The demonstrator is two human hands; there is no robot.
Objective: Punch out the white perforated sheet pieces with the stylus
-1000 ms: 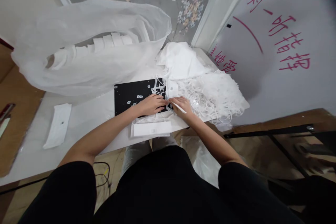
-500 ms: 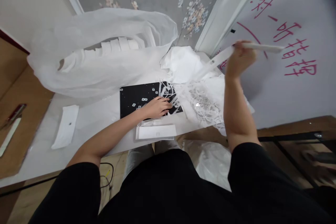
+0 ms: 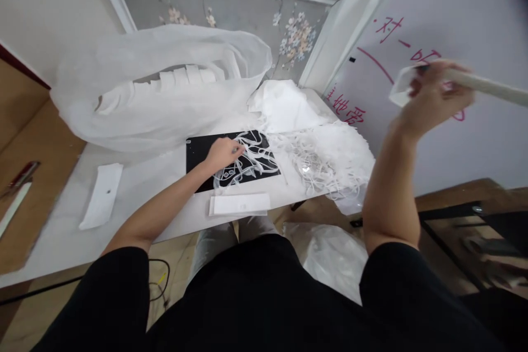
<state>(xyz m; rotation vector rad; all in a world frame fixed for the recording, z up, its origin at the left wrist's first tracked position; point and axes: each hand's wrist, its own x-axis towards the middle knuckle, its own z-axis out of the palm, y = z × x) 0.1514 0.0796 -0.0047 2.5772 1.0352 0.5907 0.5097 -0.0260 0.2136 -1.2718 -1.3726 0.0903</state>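
Two hands at work: as I read it, the step is clearing or sorting white loops (image 3: pixel 258 164) on the black mat (image 3: pixel 196 151); the next move there calls for a light touch, since one loop could drag its neighbours.
Folded white strips (image 3: pixel 239 204): nearest of all, lying flat along the surface's (image 3: pixel 144 176) near edge, their mark too faint to read.
Left hand (image 3: pixel 225 153): here it is, low over the mat, fingers bent and drawn together at the loops; whether they pinch one, I can't tell.
Loops on the mat: sprawled across its middle and right, thin, glossy, crossing every which way, with small pale squares among them.
Cord heap (image 3: pixel 309 162): just right of the mat, a tangle of white strands.
Right hand (image 3: pixel 439 91): up in the air at the right, blurred, fingers closed round a white stick-like tool (image 3: pixel 490 83); a pale flat piece (image 3: pixel 400 88) shows beside them.
Far side: a translucent plastic bag (image 3: pixel 144 47) at left, sagging open around white pads (image 3: pixel 185 75).
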